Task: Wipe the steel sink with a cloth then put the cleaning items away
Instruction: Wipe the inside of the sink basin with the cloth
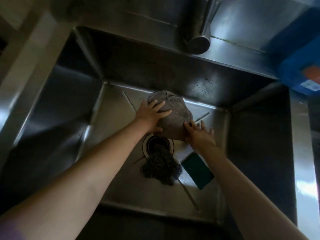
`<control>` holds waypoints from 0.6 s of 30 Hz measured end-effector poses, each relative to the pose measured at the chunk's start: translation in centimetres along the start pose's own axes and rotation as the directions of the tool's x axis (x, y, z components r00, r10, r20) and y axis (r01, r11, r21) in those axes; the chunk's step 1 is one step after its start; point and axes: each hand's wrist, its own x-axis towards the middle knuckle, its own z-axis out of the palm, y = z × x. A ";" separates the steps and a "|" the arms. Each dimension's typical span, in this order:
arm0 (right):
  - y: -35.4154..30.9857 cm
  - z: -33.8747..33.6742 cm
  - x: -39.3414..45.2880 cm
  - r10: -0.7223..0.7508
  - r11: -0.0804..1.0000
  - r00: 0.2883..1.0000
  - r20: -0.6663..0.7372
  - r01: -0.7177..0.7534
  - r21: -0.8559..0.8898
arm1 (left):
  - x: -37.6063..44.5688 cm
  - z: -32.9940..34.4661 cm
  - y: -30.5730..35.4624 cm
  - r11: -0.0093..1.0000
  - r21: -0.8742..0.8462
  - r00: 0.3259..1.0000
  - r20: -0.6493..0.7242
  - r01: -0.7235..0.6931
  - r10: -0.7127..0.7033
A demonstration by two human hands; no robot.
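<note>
A bunched grey cloth (174,111) lies on the floor of the steel sink (110,118), near the back wall. My left hand (152,115) lies flat on the cloth's left side, fingers spread and straight. At the cloth's right edge my right hand (199,132) rests on the sink floor, fingers straight, thumb touching the cloth. A dark steel-wool scrubber (161,167) lies partly over the drain (157,142). Beside it on the right lies a green sponge (197,168).
The steel faucet spout (199,40) hangs above the sink's back rim. A blue package (303,66) stands on the counter at the upper right. The sink's walls are steep on all sides.
</note>
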 end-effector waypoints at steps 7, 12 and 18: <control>-3.9 -1.6 1.9 -0.097 0.994 0.995 0.018 0.098 -0.055 | -2.5 1.5 -3.7 0.994 -0.005 0.994 0.001 0.109 -0.109; -6.3 -2.3 3.0 -0.162 0.982 0.987 0.001 0.161 -0.095 | -4.3 2.8 -5.7 0.964 -0.129 0.972 0.049 0.233 -0.229; -8.4 -1.8 2.4 -0.263 0.963 0.960 -0.098 0.255 -0.092 | -7.4 4.7 -6.0 0.867 -0.266 0.904 0.057 0.422 -0.423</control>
